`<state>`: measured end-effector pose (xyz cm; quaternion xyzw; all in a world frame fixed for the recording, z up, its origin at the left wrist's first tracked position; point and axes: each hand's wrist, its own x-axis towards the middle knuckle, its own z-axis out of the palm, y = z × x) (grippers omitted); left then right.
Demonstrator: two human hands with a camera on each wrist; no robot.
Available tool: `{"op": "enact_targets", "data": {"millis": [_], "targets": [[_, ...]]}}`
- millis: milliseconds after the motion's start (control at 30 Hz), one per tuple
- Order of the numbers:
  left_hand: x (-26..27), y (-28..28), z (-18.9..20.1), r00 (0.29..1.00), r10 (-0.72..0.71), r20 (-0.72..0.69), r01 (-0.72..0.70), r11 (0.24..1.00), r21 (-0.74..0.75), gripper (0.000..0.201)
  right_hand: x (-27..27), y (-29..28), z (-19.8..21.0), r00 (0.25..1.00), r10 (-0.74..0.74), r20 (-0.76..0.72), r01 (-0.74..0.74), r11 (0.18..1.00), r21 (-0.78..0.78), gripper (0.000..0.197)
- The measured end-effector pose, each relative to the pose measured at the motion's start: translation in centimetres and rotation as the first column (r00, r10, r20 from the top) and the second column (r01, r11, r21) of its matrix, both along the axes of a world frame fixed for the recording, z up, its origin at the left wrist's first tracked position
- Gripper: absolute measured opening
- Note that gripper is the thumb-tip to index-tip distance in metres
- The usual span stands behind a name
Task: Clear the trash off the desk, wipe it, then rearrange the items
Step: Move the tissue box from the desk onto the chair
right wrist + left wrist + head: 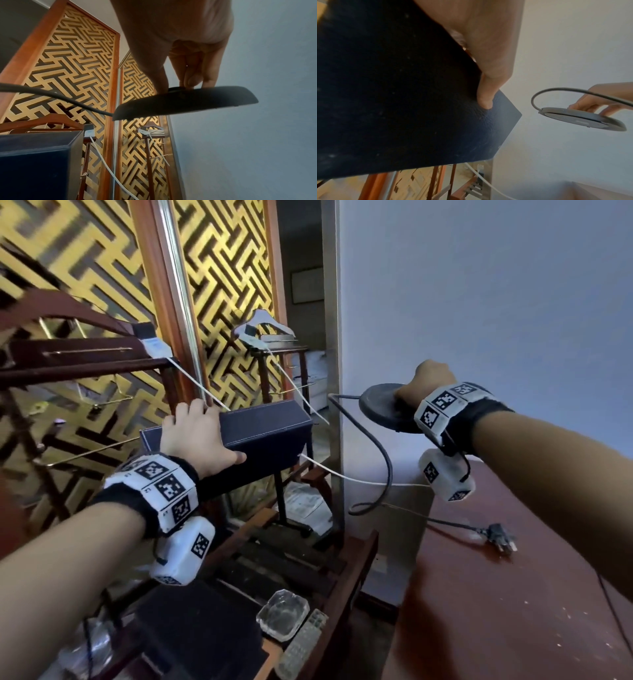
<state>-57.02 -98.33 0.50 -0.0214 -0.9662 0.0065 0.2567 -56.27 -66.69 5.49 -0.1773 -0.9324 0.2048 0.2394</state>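
Box (263, 433) and disc (383, 409) are both lifted clear of the red-brown surface (496, 594): the left hand (195, 436) grasps the dark blue, leather-look box from above, fingers (191, 409) hooked over its far edge and thumb pressed on its near face, while the right hand (428, 385) pinches the dark round disc near its centre, fingertips (190, 81) closed on a raised hub. The box looks rigid with a grained, fairly grippy skin; it is probably light enough for one hand, and a grip spanning its width, as here, should keep it from twisting. The disc seems stiff and flat, likely a kettle base, and it is held up near the pale wall. Its thick black cord (380, 446) droops in a loop, with the plug (500, 539) lying on the surface. That trailing cord is the awkward part, liable to drag or snag, so gathering it, or holding the disc by its rim, would give steadier control. A glass ashtray (282, 614) and a remote (301, 645) rest on the lower stand at left.
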Motion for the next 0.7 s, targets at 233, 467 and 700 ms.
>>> {"op": "enact_targets", "data": {"millis": [233, 467, 700], "targets": [[-4.5, -4.2, -3.8, 0.995, 0.096, 0.019, -0.095, 0.995, -0.02, 0.087, -9.1, -4.5, -1.6, 0.992, 0.106, -0.071, -0.112, 0.99, -0.091, 0.032], [-8.3, -7.7, -7.0, 0.987, 0.158, 0.023, -0.159, 0.987, 0.027, 0.086, -16.3, -7.8, -5.0, 0.982, 0.138, -0.125, -0.161, 0.968, -0.195, 0.046], [-9.3, -9.7, -10.3, 0.98, 0.188, 0.064, -0.191, 0.98, 0.049, 0.087, -17.6, -10.1, -11.5, 0.991, 0.122, -0.056, -0.129, 0.979, -0.158, 0.039]]}}
